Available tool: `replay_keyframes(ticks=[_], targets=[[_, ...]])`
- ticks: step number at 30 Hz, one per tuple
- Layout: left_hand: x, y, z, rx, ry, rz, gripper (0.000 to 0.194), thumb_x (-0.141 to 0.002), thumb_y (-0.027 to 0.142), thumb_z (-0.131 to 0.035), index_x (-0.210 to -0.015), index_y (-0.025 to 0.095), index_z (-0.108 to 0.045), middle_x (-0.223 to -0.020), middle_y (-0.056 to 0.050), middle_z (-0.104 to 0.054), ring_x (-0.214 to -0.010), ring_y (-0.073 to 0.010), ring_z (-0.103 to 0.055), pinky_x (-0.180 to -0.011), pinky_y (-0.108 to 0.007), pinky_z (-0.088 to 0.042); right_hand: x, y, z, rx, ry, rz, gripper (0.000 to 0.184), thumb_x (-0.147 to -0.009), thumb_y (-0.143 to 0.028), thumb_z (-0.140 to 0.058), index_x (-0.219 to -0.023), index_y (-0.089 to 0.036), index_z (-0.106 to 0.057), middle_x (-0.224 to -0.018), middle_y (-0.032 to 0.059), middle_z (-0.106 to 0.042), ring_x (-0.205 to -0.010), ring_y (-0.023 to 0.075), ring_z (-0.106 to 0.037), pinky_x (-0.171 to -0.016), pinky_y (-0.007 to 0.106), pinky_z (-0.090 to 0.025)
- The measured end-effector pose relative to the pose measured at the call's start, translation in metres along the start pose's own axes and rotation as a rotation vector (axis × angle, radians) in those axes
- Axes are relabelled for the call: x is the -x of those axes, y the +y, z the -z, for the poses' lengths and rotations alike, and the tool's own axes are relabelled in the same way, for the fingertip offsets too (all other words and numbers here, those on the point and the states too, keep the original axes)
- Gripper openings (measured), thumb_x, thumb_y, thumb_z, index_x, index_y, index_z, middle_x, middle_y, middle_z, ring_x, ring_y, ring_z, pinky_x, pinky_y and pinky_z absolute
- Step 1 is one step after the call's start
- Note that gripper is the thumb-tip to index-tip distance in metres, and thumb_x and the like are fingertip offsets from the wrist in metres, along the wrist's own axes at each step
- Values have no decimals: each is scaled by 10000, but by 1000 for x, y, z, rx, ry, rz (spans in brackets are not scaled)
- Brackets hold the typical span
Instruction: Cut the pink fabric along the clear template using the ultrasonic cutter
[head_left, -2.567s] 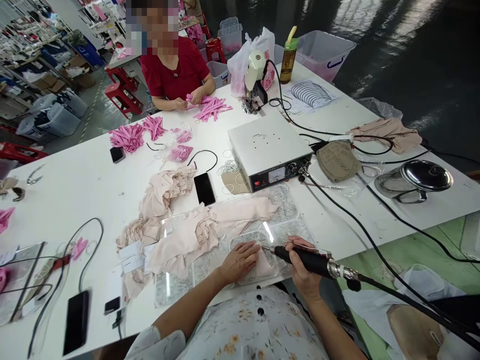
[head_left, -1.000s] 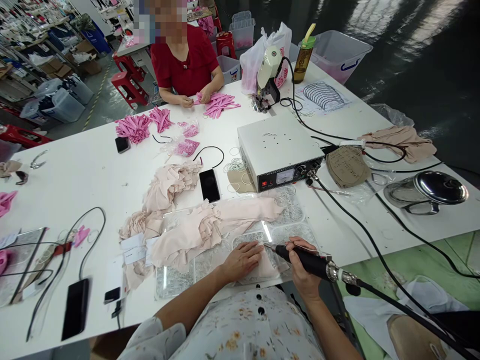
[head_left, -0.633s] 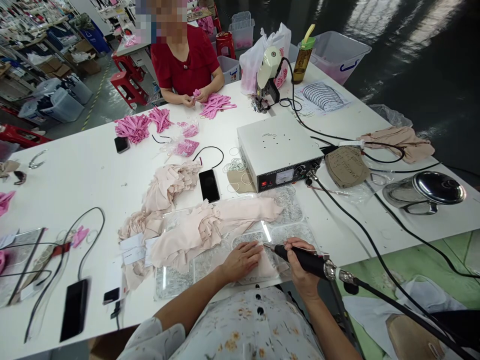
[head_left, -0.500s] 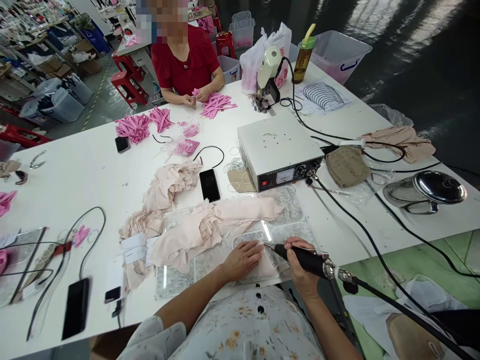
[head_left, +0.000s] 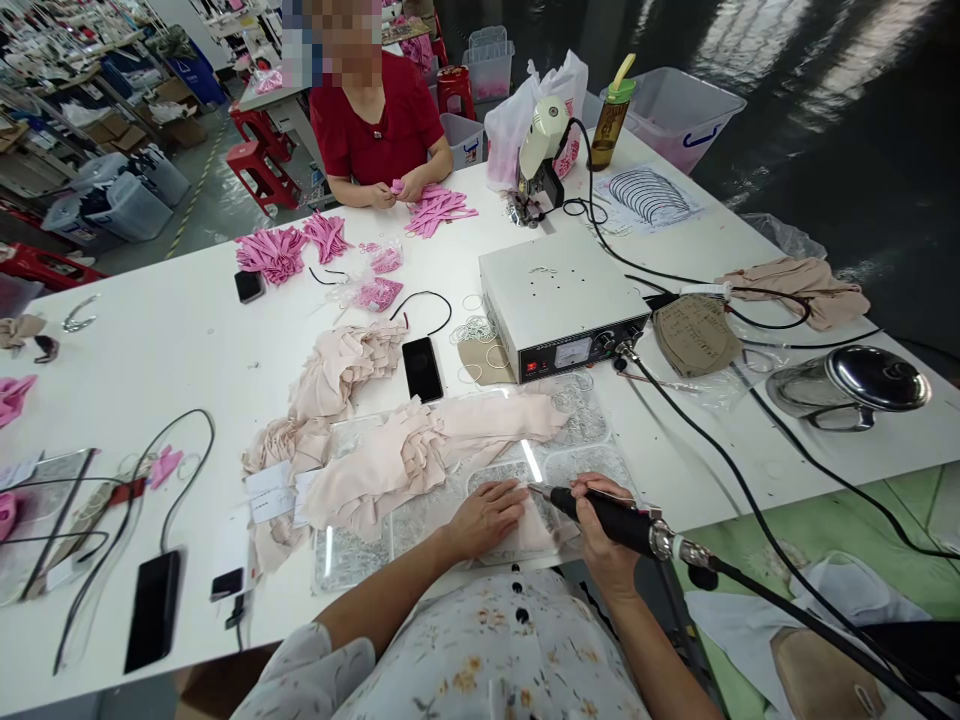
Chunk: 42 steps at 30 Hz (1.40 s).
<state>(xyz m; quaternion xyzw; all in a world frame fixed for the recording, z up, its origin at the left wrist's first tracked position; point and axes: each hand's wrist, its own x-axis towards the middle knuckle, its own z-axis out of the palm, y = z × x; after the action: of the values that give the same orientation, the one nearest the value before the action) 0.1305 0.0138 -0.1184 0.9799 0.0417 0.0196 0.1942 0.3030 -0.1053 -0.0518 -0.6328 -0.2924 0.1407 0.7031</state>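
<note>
My left hand [head_left: 484, 517] lies flat, fingers together, pressing a small beige fabric piece [head_left: 534, 532] onto a clear plastic sheet [head_left: 420, 520] at the table's near edge. My right hand [head_left: 600, 535] grips a black pen-shaped handpiece [head_left: 607, 518] like a pen, its metal tip touching the fabric just right of my left fingertips. A black cable [head_left: 787, 600] runs from the handpiece off to the right. A heap of beige fabric pieces [head_left: 390, 450] lies just beyond my left hand.
A grey control box [head_left: 559, 300] stands behind the fabric, beside a black phone [head_left: 421, 368]. A person in a red top [head_left: 375, 130] handles pink straps [head_left: 435, 208] at the far side. Cables, a steel pot [head_left: 847, 380], a bottle [head_left: 609, 115] and another phone [head_left: 151, 610] lie around.
Both hands stay in place on the fabric; the handpiece tip has barely shifted. The view has moved slightly. The person opposite keeps working the pink straps.
</note>
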Motion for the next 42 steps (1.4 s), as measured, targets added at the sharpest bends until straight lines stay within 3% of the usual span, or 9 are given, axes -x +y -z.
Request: replay_keyframes(ticks=[32,42], targets=[[1,-1,-4,-6,2,-8,154,-991,223,-505,-1115,185,-590,-1411,-76,-538,-1374,-239,-415,-1051,-400,-394,3,7,-5,-14,8,0,177,-896,-318,-641,-998,-176,-613,-986,33,-624,-958,200,-606,-911,452,-492],[1,-2,-3,-16,-5,-4,335,-1035,276,-407,-1356,192,-455,-1427,-96,-520,-1390,-232,-398,-1071,-405,-399,14,-9,23,-23,76,-17,139,-886,-292,-647,-899,-164,-595,-851,8,-611,-913,193,-618,-837,420,-527]])
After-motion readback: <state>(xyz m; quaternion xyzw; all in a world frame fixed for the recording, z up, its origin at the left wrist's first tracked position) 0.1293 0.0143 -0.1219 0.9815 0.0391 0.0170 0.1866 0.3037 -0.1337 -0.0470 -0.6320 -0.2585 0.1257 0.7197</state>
